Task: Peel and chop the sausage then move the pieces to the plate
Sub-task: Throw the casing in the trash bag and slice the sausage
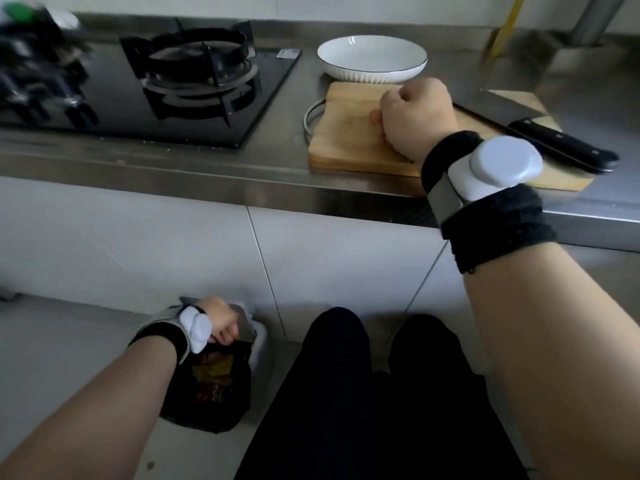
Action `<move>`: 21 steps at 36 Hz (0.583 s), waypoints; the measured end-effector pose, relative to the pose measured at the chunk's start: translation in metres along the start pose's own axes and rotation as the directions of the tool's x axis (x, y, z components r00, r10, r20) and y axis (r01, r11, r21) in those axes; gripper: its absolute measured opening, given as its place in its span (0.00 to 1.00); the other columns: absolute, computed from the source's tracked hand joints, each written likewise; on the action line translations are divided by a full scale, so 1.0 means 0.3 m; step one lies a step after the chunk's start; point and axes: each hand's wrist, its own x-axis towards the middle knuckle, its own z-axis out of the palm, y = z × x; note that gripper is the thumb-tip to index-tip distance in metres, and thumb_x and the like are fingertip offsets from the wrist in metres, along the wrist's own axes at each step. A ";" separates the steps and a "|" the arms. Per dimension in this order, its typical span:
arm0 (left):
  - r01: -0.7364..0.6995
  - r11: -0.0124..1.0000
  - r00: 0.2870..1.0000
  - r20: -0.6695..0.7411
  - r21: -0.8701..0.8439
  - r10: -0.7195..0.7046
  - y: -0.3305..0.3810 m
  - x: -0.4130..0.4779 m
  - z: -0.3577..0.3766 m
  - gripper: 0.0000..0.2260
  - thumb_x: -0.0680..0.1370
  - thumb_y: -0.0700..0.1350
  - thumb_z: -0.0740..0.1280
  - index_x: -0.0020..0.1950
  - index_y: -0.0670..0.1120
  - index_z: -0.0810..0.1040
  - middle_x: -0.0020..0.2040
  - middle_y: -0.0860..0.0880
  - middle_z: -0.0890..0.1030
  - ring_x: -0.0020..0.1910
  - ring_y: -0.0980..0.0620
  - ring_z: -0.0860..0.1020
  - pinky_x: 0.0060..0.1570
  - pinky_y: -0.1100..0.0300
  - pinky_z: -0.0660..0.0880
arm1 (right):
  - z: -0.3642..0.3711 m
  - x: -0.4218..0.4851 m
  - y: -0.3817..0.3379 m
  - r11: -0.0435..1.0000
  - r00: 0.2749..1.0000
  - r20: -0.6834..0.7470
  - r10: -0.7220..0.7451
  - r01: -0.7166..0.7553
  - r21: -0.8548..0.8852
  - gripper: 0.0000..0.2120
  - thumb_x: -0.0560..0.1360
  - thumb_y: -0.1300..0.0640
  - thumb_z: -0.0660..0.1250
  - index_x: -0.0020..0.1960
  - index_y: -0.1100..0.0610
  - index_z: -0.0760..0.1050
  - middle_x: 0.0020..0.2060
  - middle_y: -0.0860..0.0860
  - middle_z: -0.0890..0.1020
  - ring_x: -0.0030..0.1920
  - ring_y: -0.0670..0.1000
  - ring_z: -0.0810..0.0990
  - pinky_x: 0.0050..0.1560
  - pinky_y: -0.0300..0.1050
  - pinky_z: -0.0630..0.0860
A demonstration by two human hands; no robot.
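Head view: the right hand (pixel 414 116) is seen curled on the wooden cutting board (pixel 346 140), and whether the sausage is held beneath it cannot be told. The white plate (pixel 372 62) lies just beyond the board's far edge, the cleaver (pixel 540 133) on its right side. The left hand (pixel 221 325) is lowered to the bin (pixel 211 382) on the floor, fingers bent at its rim.

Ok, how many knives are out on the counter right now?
1. A black-handled cleaver lies on the right end of the wooden cutting board, just behind the right hand. Blurred items at the far left of the counter can't be made out, so others may be hidden.
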 end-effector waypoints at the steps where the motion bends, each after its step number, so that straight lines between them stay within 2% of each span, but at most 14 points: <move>1: -0.017 1.000 1.000 -0.011 0.022 0.018 0.029 -0.015 0.004 0.14 0.79 0.41 0.59 0.41 0.38 0.82 0.37 0.41 0.83 0.37 0.46 0.81 0.35 0.64 0.71 | 0.002 -0.009 0.003 1.000 1.000 0.008 0.007 -0.007 -0.016 0.14 0.69 0.50 0.55 0.38 0.58 0.75 0.43 0.67 0.84 0.47 0.62 0.78 0.48 0.54 0.80; 3: -0.050 0.995 0.999 -0.004 0.082 0.051 0.080 -0.058 -0.006 0.13 0.76 0.40 0.61 0.39 0.38 0.83 0.41 0.38 0.85 0.39 0.45 0.82 0.36 0.64 0.74 | -0.024 -0.016 -0.010 0.999 1.000 -0.005 -0.021 0.020 -0.044 0.14 0.73 0.54 0.59 0.35 0.61 0.74 0.39 0.65 0.83 0.46 0.61 0.79 0.41 0.48 0.75; 5: -0.051 0.980 0.998 0.056 0.195 0.041 0.120 -0.098 0.012 0.10 0.73 0.40 0.64 0.37 0.39 0.84 0.41 0.39 0.85 0.39 0.46 0.82 0.38 0.64 0.75 | -0.022 -0.020 0.003 0.997 0.999 -0.013 -0.034 0.033 -0.076 0.16 0.76 0.56 0.59 0.36 0.66 0.76 0.40 0.63 0.84 0.42 0.59 0.80 0.41 0.46 0.74; 6: -0.063 0.967 0.996 0.082 0.245 0.044 0.143 -0.125 0.011 0.10 0.71 0.41 0.65 0.36 0.40 0.85 0.40 0.41 0.86 0.39 0.47 0.82 0.38 0.65 0.75 | -0.025 -0.019 0.002 0.996 0.999 -0.009 -0.039 0.038 -0.076 0.16 0.76 0.56 0.58 0.38 0.66 0.76 0.42 0.63 0.85 0.43 0.61 0.82 0.46 0.47 0.77; 8: -0.094 0.945 0.992 0.114 0.313 0.061 0.191 -0.171 0.015 0.10 0.71 0.42 0.65 0.35 0.43 0.85 0.38 0.44 0.86 0.40 0.48 0.83 0.41 0.64 0.75 | -0.018 -0.031 0.006 0.994 0.999 0.003 -0.040 0.040 -0.101 0.14 0.77 0.57 0.55 0.38 0.63 0.72 0.43 0.61 0.86 0.46 0.62 0.82 0.58 0.50 0.75; 9: -0.112 0.933 0.989 0.126 0.341 0.073 0.225 -0.212 0.009 0.10 0.71 0.43 0.65 0.35 0.44 0.85 0.39 0.45 0.86 0.42 0.49 0.84 0.44 0.63 0.76 | -0.027 -0.039 -0.001 0.993 0.999 -0.004 -0.040 0.039 -0.115 0.14 0.78 0.57 0.55 0.37 0.62 0.70 0.40 0.60 0.85 0.44 0.62 0.81 0.59 0.50 0.74; 11: -0.163 0.913 0.983 0.143 0.375 0.116 0.283 -0.266 0.005 0.11 0.71 0.44 0.64 0.38 0.44 0.86 0.42 0.45 0.86 0.47 0.48 0.84 0.49 0.59 0.75 | -0.024 -0.049 -0.002 0.989 0.999 -0.007 -0.039 0.037 -0.141 0.15 0.81 0.57 0.55 0.38 0.61 0.70 0.38 0.62 0.81 0.39 0.61 0.79 0.56 0.50 0.76; 14: -0.259 0.888 0.965 0.145 0.380 0.219 0.390 -0.371 -0.001 0.14 0.76 0.45 0.61 0.43 0.41 0.85 0.44 0.43 0.86 0.43 0.48 0.83 0.46 0.59 0.75 | -0.040 -0.057 -0.017 0.987 0.999 0.025 -0.036 0.040 -0.158 0.13 0.81 0.55 0.57 0.45 0.61 0.74 0.46 0.63 0.81 0.46 0.60 0.80 0.56 0.49 0.76; 16: -0.324 0.861 0.946 0.150 0.392 0.288 0.458 -0.443 -0.001 0.15 0.77 0.44 0.60 0.45 0.39 0.85 0.43 0.43 0.86 0.43 0.49 0.83 0.47 0.58 0.76 | -0.050 -0.054 -0.020 0.986 0.997 0.074 -0.007 0.019 -0.163 0.13 0.81 0.55 0.57 0.44 0.62 0.73 0.48 0.65 0.79 0.43 0.59 0.79 0.52 0.49 0.77; 18: -0.395 0.834 0.919 0.159 0.385 0.361 0.532 -0.528 -0.007 0.16 0.79 0.45 0.59 0.47 0.38 0.84 0.45 0.43 0.86 0.46 0.49 0.84 0.52 0.56 0.77 | -0.086 -0.054 -0.029 0.984 0.997 0.081 -0.007 0.021 -0.175 0.13 0.79 0.58 0.57 0.37 0.58 0.67 0.41 0.61 0.77 0.39 0.57 0.73 0.39 0.46 0.73; 19: -0.435 0.819 0.900 0.165 0.374 0.403 0.575 -0.575 -0.015 0.16 0.80 0.45 0.58 0.48 0.38 0.84 0.45 0.43 0.85 0.46 0.48 0.83 0.53 0.55 0.77 | -0.116 -0.055 -0.041 0.984 0.998 0.066 -0.020 0.031 -0.176 0.12 0.77 0.58 0.56 0.35 0.56 0.64 0.40 0.56 0.79 0.39 0.56 0.71 0.36 0.44 0.70; 21: -0.506 0.800 0.862 0.179 0.322 0.474 0.646 -0.655 -0.021 0.17 0.81 0.46 0.59 0.49 0.37 0.83 0.46 0.41 0.85 0.46 0.47 0.83 0.54 0.54 0.77 | -0.167 -0.062 -0.050 0.982 0.997 0.077 -0.017 0.031 -0.184 0.05 0.72 0.56 0.58 0.38 0.55 0.66 0.43 0.52 0.83 0.38 0.55 0.73 0.39 0.44 0.72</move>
